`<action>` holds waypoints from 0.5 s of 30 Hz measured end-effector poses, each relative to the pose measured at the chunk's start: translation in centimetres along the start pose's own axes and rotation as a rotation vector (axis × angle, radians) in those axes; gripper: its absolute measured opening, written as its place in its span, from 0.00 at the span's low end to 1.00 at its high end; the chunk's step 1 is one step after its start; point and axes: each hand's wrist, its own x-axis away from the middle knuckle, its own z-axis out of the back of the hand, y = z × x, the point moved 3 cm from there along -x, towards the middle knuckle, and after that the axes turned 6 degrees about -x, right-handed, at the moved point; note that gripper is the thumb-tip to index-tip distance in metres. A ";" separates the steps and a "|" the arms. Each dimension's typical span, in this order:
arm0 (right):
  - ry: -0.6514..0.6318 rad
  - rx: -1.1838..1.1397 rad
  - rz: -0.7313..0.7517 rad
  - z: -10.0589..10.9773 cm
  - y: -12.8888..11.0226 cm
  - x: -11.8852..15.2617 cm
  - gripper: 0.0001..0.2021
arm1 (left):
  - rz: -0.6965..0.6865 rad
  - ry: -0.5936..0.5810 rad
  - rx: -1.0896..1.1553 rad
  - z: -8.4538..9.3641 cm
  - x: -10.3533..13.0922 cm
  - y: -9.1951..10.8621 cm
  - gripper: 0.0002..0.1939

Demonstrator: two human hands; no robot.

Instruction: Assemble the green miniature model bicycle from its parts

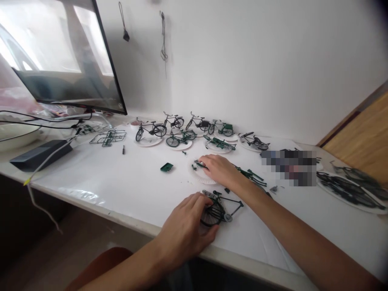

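Our left hand sits at the near edge of the white table, fingers curled down onto the wheel end of a small dark-green metal model bicycle, partly built. It lies flat on its side just in from the table edge; grip is a loose pinch at the wheel, thumb under the rim.

Our right hand reaches further in, over a white paper plate. Fingertips come together on a small green part at the plate's far rim; we can't tell how tight the pinch is.

A loose green rectangular piece lies on the table left of the plate. More green parts sit just right of the right wrist.

Behind, a row of finished miniature bicycles stands on paper plates along the wall. Flat wire part frames lie left of them, near a large dark monitor and a black box with cables.
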 end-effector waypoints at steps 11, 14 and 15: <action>0.270 -0.221 -0.130 4.9 -0.7 6.2 0.24 | 0.022 -0.011 0.029 0.3 0.2 -0.1 0.19; 0.344 -0.410 -0.268 5.4 -0.8 9.6 0.16 | 0.027 -0.009 0.015 0.1 0.3 -0.2 0.20; 0.347 -0.497 -0.332 5.3 -0.8 10.5 0.13 | 0.027 -0.004 -0.001 0.1 0.4 -0.3 0.21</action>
